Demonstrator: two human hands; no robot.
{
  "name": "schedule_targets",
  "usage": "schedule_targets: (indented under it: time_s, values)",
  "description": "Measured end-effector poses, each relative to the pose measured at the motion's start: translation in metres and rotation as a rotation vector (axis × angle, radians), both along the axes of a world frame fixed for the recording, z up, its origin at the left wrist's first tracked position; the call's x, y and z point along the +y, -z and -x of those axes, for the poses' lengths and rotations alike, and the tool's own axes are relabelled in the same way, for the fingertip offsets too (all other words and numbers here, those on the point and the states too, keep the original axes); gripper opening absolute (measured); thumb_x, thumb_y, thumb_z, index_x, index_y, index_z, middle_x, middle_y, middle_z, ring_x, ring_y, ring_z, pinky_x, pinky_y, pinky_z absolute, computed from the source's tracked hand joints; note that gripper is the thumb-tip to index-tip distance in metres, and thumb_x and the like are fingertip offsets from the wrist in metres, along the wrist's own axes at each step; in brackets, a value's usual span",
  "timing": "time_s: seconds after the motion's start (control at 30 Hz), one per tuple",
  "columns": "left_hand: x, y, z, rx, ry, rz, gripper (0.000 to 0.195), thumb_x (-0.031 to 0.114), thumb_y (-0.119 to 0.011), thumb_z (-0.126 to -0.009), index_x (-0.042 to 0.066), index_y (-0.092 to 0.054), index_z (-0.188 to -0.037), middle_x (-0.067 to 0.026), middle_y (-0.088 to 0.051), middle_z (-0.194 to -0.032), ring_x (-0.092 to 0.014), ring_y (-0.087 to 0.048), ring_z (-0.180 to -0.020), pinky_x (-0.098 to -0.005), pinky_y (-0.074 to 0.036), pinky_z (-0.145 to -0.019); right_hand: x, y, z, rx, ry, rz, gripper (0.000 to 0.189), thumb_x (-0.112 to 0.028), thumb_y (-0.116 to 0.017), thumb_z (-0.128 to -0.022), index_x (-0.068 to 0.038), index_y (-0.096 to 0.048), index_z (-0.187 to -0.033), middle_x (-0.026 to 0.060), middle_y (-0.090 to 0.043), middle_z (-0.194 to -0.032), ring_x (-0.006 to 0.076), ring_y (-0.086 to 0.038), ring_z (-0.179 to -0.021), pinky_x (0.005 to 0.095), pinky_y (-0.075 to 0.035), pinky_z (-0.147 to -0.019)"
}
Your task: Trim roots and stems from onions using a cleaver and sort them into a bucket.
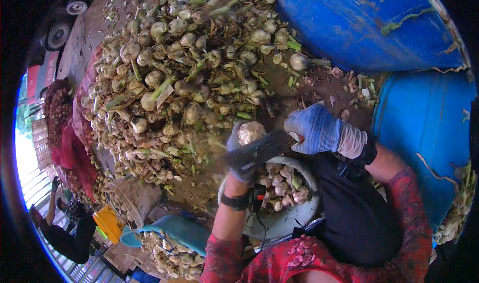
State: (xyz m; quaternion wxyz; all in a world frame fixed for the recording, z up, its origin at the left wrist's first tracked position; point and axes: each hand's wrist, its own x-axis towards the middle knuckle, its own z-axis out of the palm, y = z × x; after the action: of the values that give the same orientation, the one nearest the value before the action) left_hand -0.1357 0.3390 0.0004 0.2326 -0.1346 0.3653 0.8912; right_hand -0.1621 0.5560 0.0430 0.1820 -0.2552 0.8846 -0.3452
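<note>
My left hand, in a light glove and with a dark strap at the wrist, grips a pale garlic bulb. My right hand wears a blue-and-white knit glove and is closed on the handle of a knife. The knife's broad dark blade is slightly blurred and lies across the front of my left hand, just below the bulb. It hides part of those fingers. Beneath my hands stands a pale basin with trimmed garlic bulbs in it.
A large heap of garlic with stalks covers the ground ahead. Two blue barrels lie to the right. Red mesh sacks, a yellow bucket and a teal container are to the left. Another person is at far left.
</note>
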Motion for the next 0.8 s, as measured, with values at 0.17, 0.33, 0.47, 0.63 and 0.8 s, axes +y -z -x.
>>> schedule_targets:
  time_s: [0.17,0.33,0.47,0.63,0.8]
  values:
    - [0.005,0.005,-0.013,0.06,0.033,0.428,0.034,0.031,-0.047,-0.088,0.0,-0.05,-0.103,-0.0111,-0.062,-0.089,-0.023,-0.061,-0.076,-0.0348,-0.052,-0.075,-0.005,0.002,-0.003,-0.008,-0.064,0.086,0.02,-0.023,-0.064,-0.06,-0.008,-0.06,-0.074,0.0123,-0.059,-0.069,0.0315,-0.06,-0.066,0.0405,-0.047,-0.06]
    - [0.015,-0.02,-0.02,-0.146,0.085,0.119,0.029,0.027,-0.048,-0.088,0.001,-0.054,-0.099,-0.0106,-0.062,-0.087,-0.022,-0.061,-0.074,-0.0334,-0.051,-0.072,0.001,0.019,-0.007,-0.007,-0.096,0.136,0.021,-0.023,-0.064,-0.06,-0.008,-0.061,-0.076,0.0127,-0.06,-0.07,0.033,-0.06,-0.068,0.0411,-0.047,-0.06]
    - [-0.012,-0.004,-0.01,0.82,0.363,0.86,0.021,0.019,-0.065,-0.076,0.004,-0.058,-0.089,-0.0099,-0.062,-0.083,-0.021,-0.059,-0.073,-0.0328,-0.049,-0.068,-0.007,0.038,-0.002,-0.033,-0.032,0.065,0.019,-0.023,-0.063,-0.062,-0.007,-0.06,-0.072,0.0137,-0.059,-0.066,0.0345,-0.06,-0.066,0.0419,-0.047,-0.06]
    - [-0.007,-0.036,-0.006,0.681,0.384,0.585,0.035,0.026,-0.074,-0.066,0.007,-0.059,-0.092,-0.0042,-0.059,-0.084,-0.017,-0.056,-0.07,-0.0311,-0.046,-0.061,0.041,0.08,-0.007,-0.117,0.134,-0.281,0.017,-0.022,-0.061,-0.064,-0.006,-0.058,-0.067,0.0149,-0.057,-0.061,0.033,-0.059,-0.06,0.0409,-0.046,-0.056]
    - [-0.008,-0.03,0.012,0.045,-0.086,-0.154,0.056,0.047,-0.06,-0.078,0.004,-0.048,-0.112,-0.005,-0.056,-0.094,-0.017,-0.057,-0.08,-0.0341,-0.049,-0.067,0.02,0.046,-0.018,-0.187,0.156,0.11,0.022,-0.023,-0.064,-0.064,-0.003,-0.057,-0.069,0.013,-0.056,-0.06,0.0281,-0.057,-0.055,0.0363,-0.043,-0.052]
